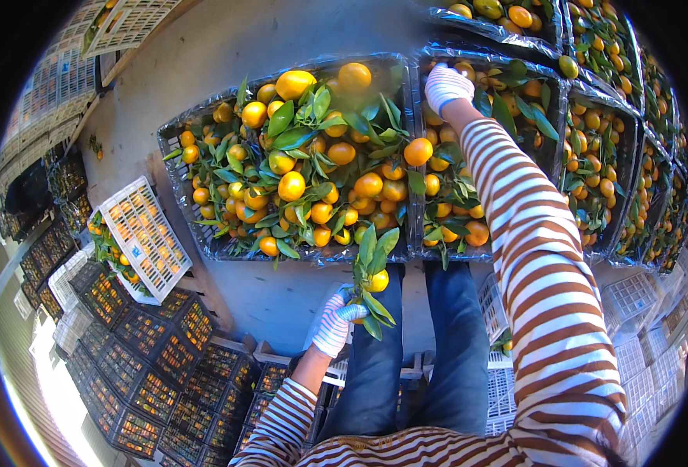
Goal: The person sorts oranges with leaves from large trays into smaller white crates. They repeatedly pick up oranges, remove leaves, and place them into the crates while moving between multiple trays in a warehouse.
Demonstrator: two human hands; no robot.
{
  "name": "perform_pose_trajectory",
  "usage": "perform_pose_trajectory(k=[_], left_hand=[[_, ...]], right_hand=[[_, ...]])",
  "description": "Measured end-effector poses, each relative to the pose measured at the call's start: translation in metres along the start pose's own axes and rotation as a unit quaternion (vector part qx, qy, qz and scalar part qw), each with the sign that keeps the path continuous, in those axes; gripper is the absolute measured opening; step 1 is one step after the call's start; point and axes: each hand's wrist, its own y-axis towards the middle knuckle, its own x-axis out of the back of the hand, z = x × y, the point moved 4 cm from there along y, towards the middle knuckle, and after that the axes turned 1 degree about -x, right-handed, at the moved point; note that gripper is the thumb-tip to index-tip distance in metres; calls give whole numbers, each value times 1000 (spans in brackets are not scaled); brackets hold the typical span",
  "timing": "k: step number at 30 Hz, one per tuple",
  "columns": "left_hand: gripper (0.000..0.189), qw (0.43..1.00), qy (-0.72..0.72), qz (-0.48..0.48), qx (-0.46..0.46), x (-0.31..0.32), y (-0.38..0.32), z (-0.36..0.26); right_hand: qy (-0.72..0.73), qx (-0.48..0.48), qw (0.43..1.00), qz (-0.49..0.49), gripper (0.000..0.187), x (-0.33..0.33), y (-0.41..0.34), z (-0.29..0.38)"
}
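Observation:
My left hand (337, 321), in a striped glove, grips a leafy mandarin sprig (377, 281) in front of my legs. One orange fruit and several green leaves stick out above the fingers. My right hand (447, 87), gloved alike, reaches into the far left corner of a plastic-lined crate (415, 175) of mandarins. Its fingertips are hidden, so I cannot see whether they hold a fruit. Left of that crate stands a large lined crate (176, 169), heaped with mandarins (291, 187) and leaves.
More lined crates of mandarins (597, 146) extend to the right. A white plastic crate (145, 233) with fruit sits tilted at the left. Black crates (139, 350) are stacked at lower left, white crates (641, 344) at lower right. Bare concrete floor (215, 58) shows beyond the large crate.

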Motion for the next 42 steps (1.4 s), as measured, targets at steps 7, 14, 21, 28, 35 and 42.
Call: perform_pose_trajectory(k=[7, 14, 21, 28, 35, 42], left_hand=[[43, 997, -51, -16, -51, 1, 5, -15], [44, 995, -85, -3, -44, -4, -3, 4], [45, 997, -78, -20, -12, -17, 1, 20], [38, 994, -102, -18, -24, -19, 14, 8], [47, 995, -81, -23, -56, -3, 29, -3], [46, 995, -72, 2, -67, -21, 14, -16]], right_hand=[[-26, -2, 1000, 14, 33, -17, 12, 12], [-7, 88, 996, 24, 47, 22, -25, -17], [-125, 103, 987, 2, 28, -11, 13, 10], [-227, 93, 969, 1, 29, -39, 35, 18], [-143, 78, 987, -5, 31, -43, 49, 16], [-29, 131, 988, -70, 37, 11, -60, -5]])
